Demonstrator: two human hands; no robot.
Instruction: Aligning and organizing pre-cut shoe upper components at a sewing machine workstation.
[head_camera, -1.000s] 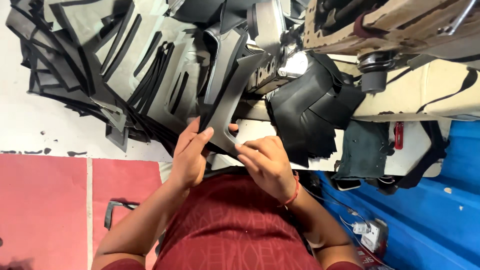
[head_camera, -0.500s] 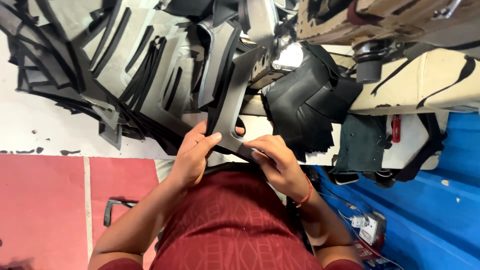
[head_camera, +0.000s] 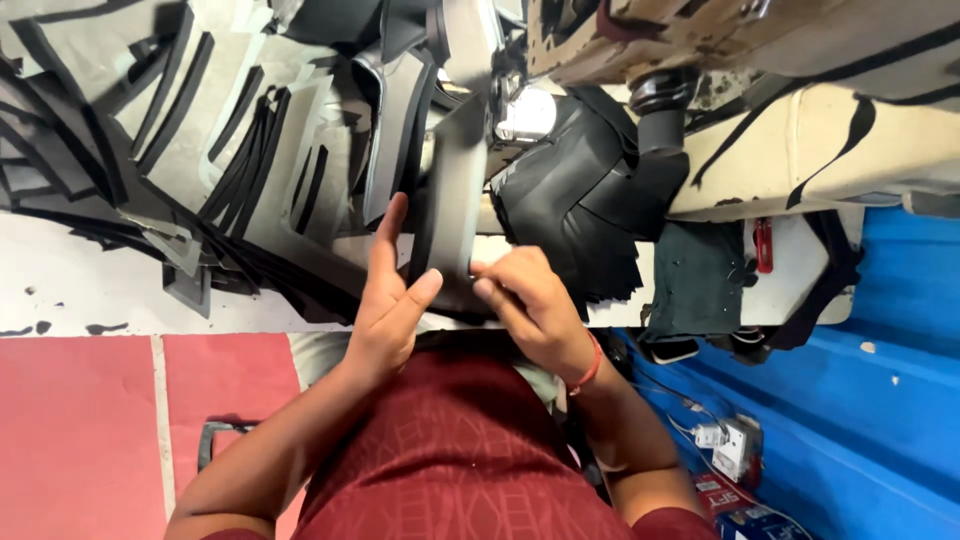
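Both my hands are on one dark grey cut piece (head_camera: 452, 200) — a long, flat strip that stands nearly upright in front of my chest. The fingers of my left hand (head_camera: 385, 300) are spread fairly wide: the forefinger lies straight up along the strip's left edge, and the thumb reaches across to press its lower end. The fingers of my right hand (head_camera: 525, 300) are curled close together, pinching the same lower end from the other side, so the two thumbs almost meet there. A red band (head_camera: 588, 368) sits on my right wrist.

Just behind the strip lies the white worktop (head_camera: 120, 285), its near edge marked with dark smudges. To the left of my hands a big loose heap of grey and black cut pieces (head_camera: 200, 150) fans out across it, many with dark borders. To the right of the strip, close by, is a stack of black pieces (head_camera: 580, 200), and above it a sewing machine (head_camera: 640, 40) with a shiny metal part (head_camera: 527, 115) near the strip's upper end. Further out — a blue surface (head_camera: 880, 400) on my right, a red floor (head_camera: 80, 430) on my left, and my maroon shirt (head_camera: 460, 450) below.
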